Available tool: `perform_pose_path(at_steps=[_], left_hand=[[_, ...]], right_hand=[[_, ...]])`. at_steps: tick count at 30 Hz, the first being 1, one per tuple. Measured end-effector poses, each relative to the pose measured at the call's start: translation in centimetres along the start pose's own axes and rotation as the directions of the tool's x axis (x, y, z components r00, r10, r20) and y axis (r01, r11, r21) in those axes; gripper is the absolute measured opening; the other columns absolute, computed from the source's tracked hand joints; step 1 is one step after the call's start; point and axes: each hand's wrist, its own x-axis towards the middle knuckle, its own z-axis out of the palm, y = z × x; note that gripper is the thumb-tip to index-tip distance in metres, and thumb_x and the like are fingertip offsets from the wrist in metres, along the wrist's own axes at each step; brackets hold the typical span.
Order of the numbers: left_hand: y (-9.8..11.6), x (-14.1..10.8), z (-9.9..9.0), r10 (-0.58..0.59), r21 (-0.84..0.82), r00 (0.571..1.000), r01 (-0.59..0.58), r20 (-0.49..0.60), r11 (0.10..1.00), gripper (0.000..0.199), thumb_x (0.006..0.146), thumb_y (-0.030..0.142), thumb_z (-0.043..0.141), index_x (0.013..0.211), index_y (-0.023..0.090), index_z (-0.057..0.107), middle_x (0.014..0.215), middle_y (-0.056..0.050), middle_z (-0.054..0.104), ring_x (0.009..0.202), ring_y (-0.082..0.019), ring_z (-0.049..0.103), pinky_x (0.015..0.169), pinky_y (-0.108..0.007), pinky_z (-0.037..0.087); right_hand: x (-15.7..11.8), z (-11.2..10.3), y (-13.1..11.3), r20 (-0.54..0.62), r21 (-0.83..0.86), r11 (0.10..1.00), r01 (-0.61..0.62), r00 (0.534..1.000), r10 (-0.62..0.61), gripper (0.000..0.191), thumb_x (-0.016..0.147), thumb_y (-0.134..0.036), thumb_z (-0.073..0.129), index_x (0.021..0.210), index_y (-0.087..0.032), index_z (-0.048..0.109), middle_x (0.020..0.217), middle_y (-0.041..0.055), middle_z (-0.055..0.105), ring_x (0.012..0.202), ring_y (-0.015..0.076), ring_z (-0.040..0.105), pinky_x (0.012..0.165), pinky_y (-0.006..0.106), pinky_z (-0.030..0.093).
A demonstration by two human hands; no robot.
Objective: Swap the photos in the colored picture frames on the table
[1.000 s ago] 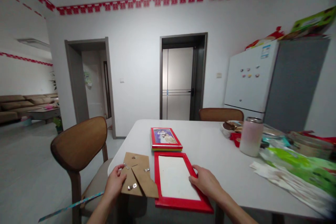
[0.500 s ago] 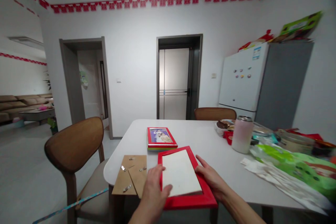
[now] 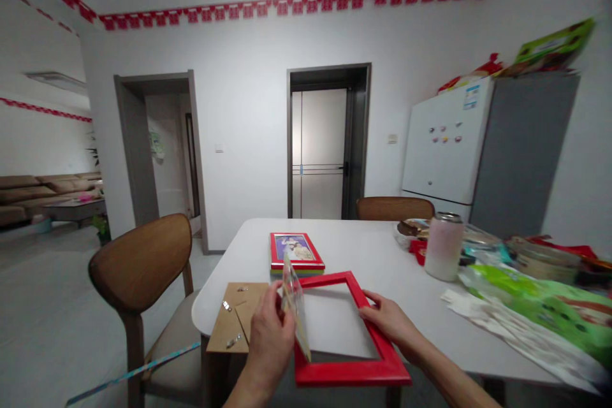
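Note:
A red picture frame (image 3: 354, 371) sits over the near edge of the white table, its opening bare so the tabletop shows through. My right hand (image 3: 389, 319) grips its right side, thumb on top. In my left hand (image 3: 271, 331) a thin photo insert with a glossy clear face (image 3: 296, 312) is pinched, standing nearly on edge above the frame's left side. What is printed on it cannot be made out. Left of that hand lies a brown backing board (image 3: 224, 322) with metal clips and a stand leg. Farther back, a red-framed photo (image 3: 297, 248) tops a small stack of frames.
On the table's (image 3: 354, 245) right stand a pink-white tumbler (image 3: 444, 248), a green plastic package (image 3: 549, 303), white cloth gloves (image 3: 507, 331) and a glass bowl (image 3: 549, 261). A wooden chair (image 3: 143, 268) is at the left, another chair (image 3: 396, 208) behind the table.
The white-backed insert has come out of the red frame and is now tilted up on edge in my left hand. My right hand stays on the frame, which has shifted slightly right.

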Motion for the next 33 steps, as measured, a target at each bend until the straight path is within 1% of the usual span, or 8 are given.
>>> perform_pose_path(at_steps=[4,8,14,19,22,26,30,33], left_hand=[[-4.4,-1.3,-1.5,-0.244,0.025,0.97,0.244,0.018,0.969,0.033,0.07,0.021,0.044,0.103,0.016,0.044,0.071,0.001,0.055,0.059,-0.015,0.053,0.056,-0.025,0.041],[-6.5,-2.5,-1.7,-0.326,0.134,0.941,0.313,0.089,0.94,0.032,0.071,0.018,0.042,0.103,0.015,0.043,0.072,0.0,0.055,0.065,-0.015,0.056,0.061,-0.024,0.04],[-5.6,-3.1,-2.2,-0.247,0.374,0.949,0.161,0.195,0.914,0.034,0.074,0.017,0.04,0.107,0.017,0.042,0.101,-0.006,0.055,0.094,-0.016,0.052,0.076,-0.023,0.038],[-5.0,-3.4,-2.5,-0.268,0.548,0.94,0.113,0.211,0.829,0.03,0.074,0.023,0.04,0.103,0.019,0.047,0.097,-0.005,0.055,0.089,-0.018,0.053,0.069,-0.025,0.041],[-4.9,-3.5,-2.3,-0.171,0.541,0.963,0.034,0.206,0.84,0.033,0.073,0.022,0.039,0.105,0.018,0.047,0.099,-0.007,0.054,0.094,-0.019,0.05,0.077,-0.028,0.04],[-4.5,-3.6,-1.5,-0.028,0.483,0.937,-0.153,0.347,0.862,0.05,0.066,0.02,0.043,0.116,0.015,0.043,0.121,-0.009,0.044,0.113,-0.022,0.037,0.096,-0.034,0.027],[-4.4,-3.5,0.6,-0.002,0.45,0.853,-0.274,0.523,0.85,0.07,0.056,0.012,0.045,0.125,0.014,0.033,0.135,-0.009,0.027,0.124,-0.023,0.021,0.102,-0.039,0.018],[-5.2,-3.0,2.2,0.012,0.459,0.837,-0.312,0.547,0.832,0.061,0.062,0.007,0.04,0.123,0.014,0.037,0.132,-0.01,0.032,0.122,-0.022,0.026,0.1,-0.04,0.023]], right_hand=[[0.8,-0.2,1.8,-0.055,-0.364,0.93,0.051,0.996,-0.077,0.041,0.065,-0.022,0.043,0.102,-0.012,0.058,0.072,0.0053,0.067,0.065,0.0167,0.06,0.056,0.021,0.04],[0.8,0.3,2.3,-0.079,-0.583,0.81,0.068,0.987,-0.14,0.04,0.067,-0.026,0.041,0.098,-0.009,0.06,0.087,0.0125,0.066,0.079,0.0217,0.06,0.068,0.025,0.04],[0.6,0.9,2.5,-0.053,-0.698,0.712,0.08,0.985,-0.163,0.037,0.069,-0.027,0.038,0.092,-0.01,0.061,0.087,0.0155,0.065,0.08,0.0244,0.06,0.07,0.029,0.039],[0.6,0.9,2.7,-0.062,-0.714,0.697,0.065,0.986,-0.156,0.034,0.07,-0.028,0.038,0.09,-0.012,0.061,0.083,0.0148,0.064,0.076,0.0226,0.059,0.067,0.028,0.039],[0.2,0.9,2.3,-0.099,-0.722,0.687,0.085,0.969,-0.225,0.036,0.071,-0.029,0.039,0.094,-0.011,0.06,0.088,0.0151,0.062,0.08,0.0226,0.057,0.071,0.029,0.039],[-0.9,2.3,0.9,-0.107,-0.582,0.779,0.233,0.928,-0.357,0.04,0.069,-0.024,0.041,0.103,-0.01,0.057,0.095,0.0129,0.06,0.084,0.0198,0.055,0.079,0.028,0.038],[-1.3,5.4,-0.4,0.012,-0.228,0.944,0.239,0.97,-0.242,0.041,0.069,-0.024,0.041,0.105,-0.01,0.055,0.077,0.0065,0.064,0.062,0.0143,0.057,0.061,0.024,0.042],[-1.2,7.4,-1.4,0.096,0.023,0.99,0.137,0.986,-0.139,0.043,0.067,-0.024,0.044,0.106,-0.009,0.054,0.064,0.0021,0.062,0.052,0.0118,0.055,0.046,0.021,0.038]])
